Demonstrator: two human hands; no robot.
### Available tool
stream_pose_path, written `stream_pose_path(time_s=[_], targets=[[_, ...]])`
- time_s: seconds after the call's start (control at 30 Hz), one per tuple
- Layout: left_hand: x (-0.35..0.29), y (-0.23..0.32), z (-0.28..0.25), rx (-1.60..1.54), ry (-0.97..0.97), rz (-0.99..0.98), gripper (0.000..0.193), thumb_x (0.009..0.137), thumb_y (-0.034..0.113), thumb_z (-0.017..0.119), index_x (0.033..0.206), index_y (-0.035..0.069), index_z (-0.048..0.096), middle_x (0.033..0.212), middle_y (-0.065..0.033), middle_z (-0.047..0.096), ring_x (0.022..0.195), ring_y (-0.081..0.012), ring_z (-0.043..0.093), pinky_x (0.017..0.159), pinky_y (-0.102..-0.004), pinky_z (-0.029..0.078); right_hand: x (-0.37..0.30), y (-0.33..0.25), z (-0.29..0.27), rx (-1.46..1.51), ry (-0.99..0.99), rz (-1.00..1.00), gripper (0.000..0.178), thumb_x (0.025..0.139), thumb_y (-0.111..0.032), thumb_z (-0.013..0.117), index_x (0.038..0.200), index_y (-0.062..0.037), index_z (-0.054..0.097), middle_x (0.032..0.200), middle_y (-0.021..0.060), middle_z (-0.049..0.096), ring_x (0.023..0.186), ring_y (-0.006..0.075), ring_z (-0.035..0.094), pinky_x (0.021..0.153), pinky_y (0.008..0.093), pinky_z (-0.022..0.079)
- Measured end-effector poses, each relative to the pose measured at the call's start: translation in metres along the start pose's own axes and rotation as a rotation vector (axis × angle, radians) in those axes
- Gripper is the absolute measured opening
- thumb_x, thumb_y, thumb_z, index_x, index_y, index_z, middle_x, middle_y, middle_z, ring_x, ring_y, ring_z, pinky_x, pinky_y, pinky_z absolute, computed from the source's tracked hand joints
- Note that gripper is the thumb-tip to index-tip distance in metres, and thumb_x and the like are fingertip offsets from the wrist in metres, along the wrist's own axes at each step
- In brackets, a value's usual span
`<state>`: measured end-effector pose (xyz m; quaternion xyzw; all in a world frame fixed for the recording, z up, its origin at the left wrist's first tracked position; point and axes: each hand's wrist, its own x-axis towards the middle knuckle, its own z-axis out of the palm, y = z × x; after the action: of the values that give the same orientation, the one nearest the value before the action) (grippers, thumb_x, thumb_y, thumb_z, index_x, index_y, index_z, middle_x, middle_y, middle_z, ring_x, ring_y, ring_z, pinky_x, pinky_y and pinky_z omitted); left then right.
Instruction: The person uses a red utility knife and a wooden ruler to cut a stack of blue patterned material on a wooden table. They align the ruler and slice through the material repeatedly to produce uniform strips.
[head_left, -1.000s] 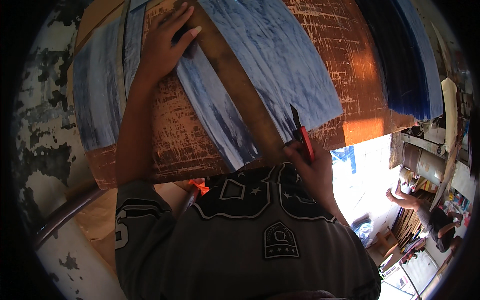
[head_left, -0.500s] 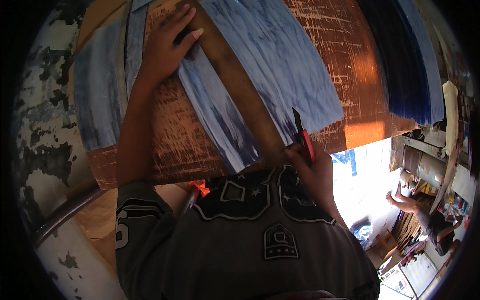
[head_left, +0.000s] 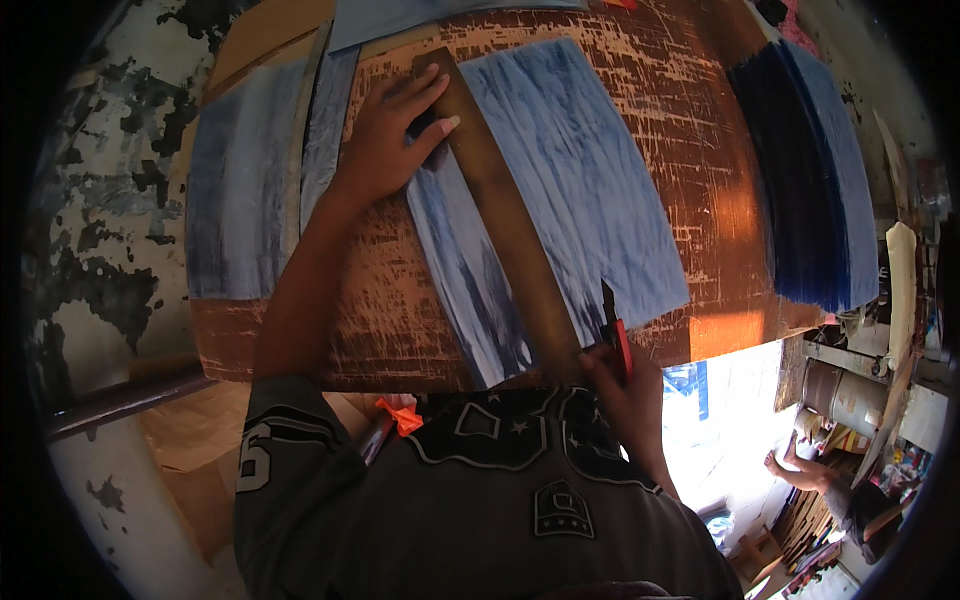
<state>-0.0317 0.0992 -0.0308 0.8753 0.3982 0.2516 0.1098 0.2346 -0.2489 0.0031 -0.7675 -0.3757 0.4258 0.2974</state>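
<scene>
Touching one brown strip [head_left: 505, 215]: left hand [head_left: 390, 145], spread; right hand [head_left: 632, 392] gripping one red knife [head_left: 622, 344].

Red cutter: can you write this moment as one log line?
left hand: on brown strip | right hand: holding red cutter | blue-streaked sheet: partly under strip

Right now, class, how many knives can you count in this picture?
1: the red-handled knife, held in the right hand, just right of the brown straightedge. A red item cut off at the top edge cannot be identified; others may be hidden.
</scene>
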Motion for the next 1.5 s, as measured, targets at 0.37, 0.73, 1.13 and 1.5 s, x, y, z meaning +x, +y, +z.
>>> stream_pose_path(time_s=[0.37, 0.73, 1.13, 1.5], targets=[[0.0, -0.001, -0.003, 0.009, -0.01, 0.018, 0.059, 0.106, 0.037, 0.072, 0.159, 0.014, 0.061, 0.17, -0.0064, 0.053, 0.158, -0.0391, 0.04, 0.132, -0.0499, 0.027, -0.003, 0.0, 0.002, 0.056, 0.021, -0.021, 0.02, 0.1, -0.018, 0.082, 0.103, 0.0007, 0.075, 0.081, 0.0015, 0.072, 0.077, 0.0083, 0.063, 0.072, 0.0298, 0.05], [0.001, 0.003, -0.004, 0.051, -0.026, -0.006, 0.06, 0.106, 0.04, 0.07, 0.161, 0.016, 0.059, 0.172, -0.0054, 0.05, 0.158, -0.042, 0.039, 0.132, -0.0507, 0.029, -0.002, 0.004, 0.002, 0.053, 0.025, -0.035, 0.02, 0.098, -0.018, 0.082, 0.103, 0.0001, 0.076, 0.079, 0.0006, 0.071, 0.075, 0.0077, 0.062, 0.069, 0.0297, 0.049], [0.001, 0.008, -0.007, 0.096, -0.04, -0.007, 0.067, 0.104, 0.049, 0.072, 0.159, 0.014, 0.061, 0.172, -0.0025, 0.05, 0.156, -0.0404, 0.042, 0.129, -0.0532, 0.035, 0.0, 0.014, 0.0, 0.017, 0.024, -0.125, 0.021, 0.096, -0.02, 0.084, 0.101, -0.0008, 0.077, 0.08, 0.0052, 0.074, 0.077, 0.0122, 0.068, 0.074, 0.034, 0.054], [0.002, 0.008, -0.007, 0.066, -0.024, 0.022, 0.066, 0.103, 0.045, 0.075, 0.159, 0.014, 0.061, 0.17, -0.0046, 0.053, 0.152, -0.0424, 0.045, 0.128, -0.0521, 0.036, 0.004, 0.014, -0.005, 0.045, -0.013, -0.254, 0.028, 0.098, -0.029, 0.083, 0.107, -0.0033, 0.077, 0.088, 0.0174, 0.076, 0.084, 0.0343, 0.077, 0.079, 0.0435, 0.057]])
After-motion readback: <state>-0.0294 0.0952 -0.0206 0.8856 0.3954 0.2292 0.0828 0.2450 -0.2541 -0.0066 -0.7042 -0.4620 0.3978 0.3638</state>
